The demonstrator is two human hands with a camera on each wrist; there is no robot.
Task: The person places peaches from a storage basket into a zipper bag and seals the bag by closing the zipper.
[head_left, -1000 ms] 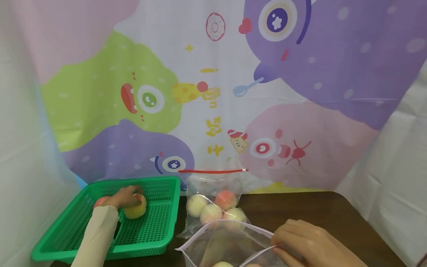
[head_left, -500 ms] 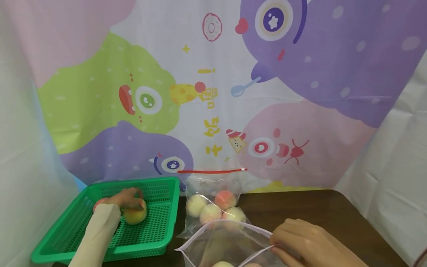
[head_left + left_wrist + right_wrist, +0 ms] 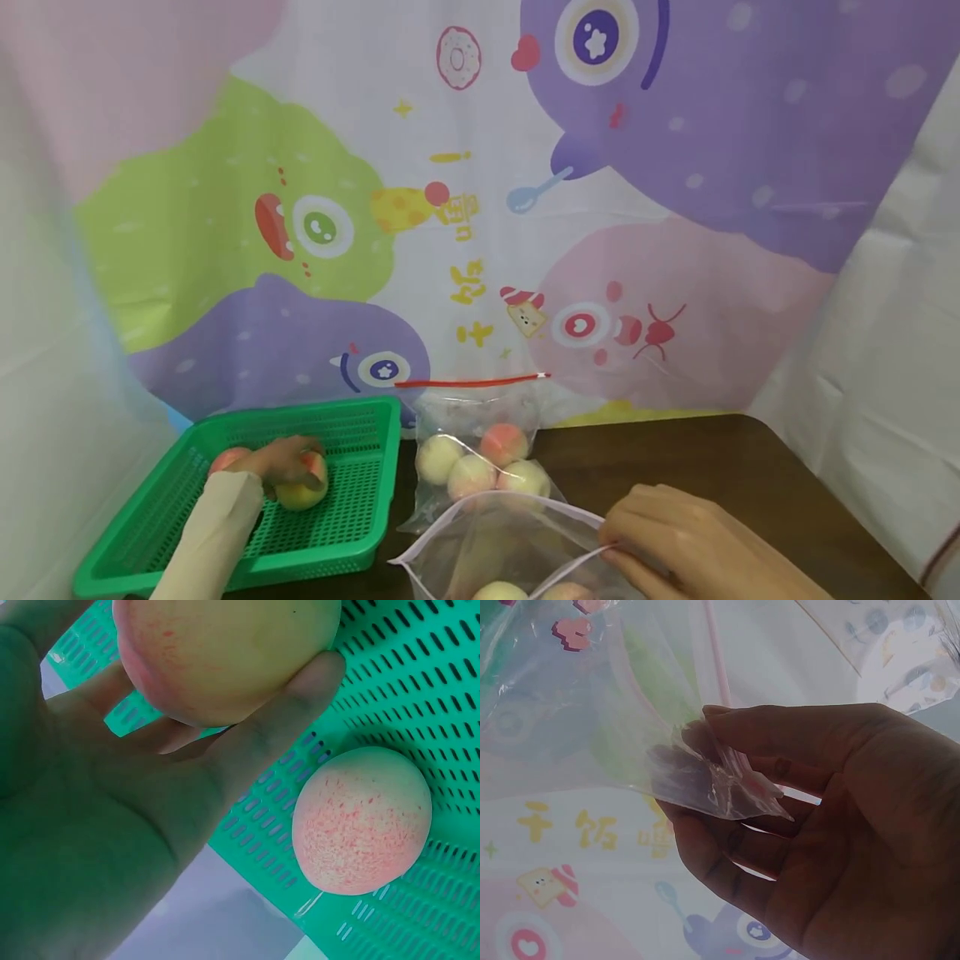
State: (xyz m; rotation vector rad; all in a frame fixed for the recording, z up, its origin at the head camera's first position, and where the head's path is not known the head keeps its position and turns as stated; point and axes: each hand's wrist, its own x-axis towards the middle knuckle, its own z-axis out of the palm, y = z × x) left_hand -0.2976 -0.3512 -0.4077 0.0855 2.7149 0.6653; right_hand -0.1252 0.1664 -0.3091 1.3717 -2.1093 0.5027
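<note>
In the head view my left hand (image 3: 281, 462) reaches into the green basket (image 3: 367, 546) and grips a yellow-and-red peach (image 3: 303, 496). The left wrist view shows its fingers curled round this peach (image 3: 232, 660), and a second, pink-speckled peach (image 3: 364, 825) lies beside it against the basket wall. At the front right, my right hand (image 3: 667, 533) pinches the corner of a clear zip bag (image 3: 487, 533) with a pale lilac edge. The bag's mouth gapes, and two peaches show inside at the bottom of the view. In the right wrist view the plastic (image 3: 697, 780) is bunched between thumb and fingers.
Behind the held bag, a clear bag with a red zip strip (image 3: 472, 383) holds several peaches (image 3: 471, 477). Both bags and the basket are on a dark brown table (image 3: 712, 458). A cartoon-printed cloth (image 3: 480, 208) hangs behind, with white cloth at either side.
My left hand and the peach it grips have shifted slightly towards me inside the basket. My right hand keeps its pinch on the bag. The head view has swung a little to the right.
</note>
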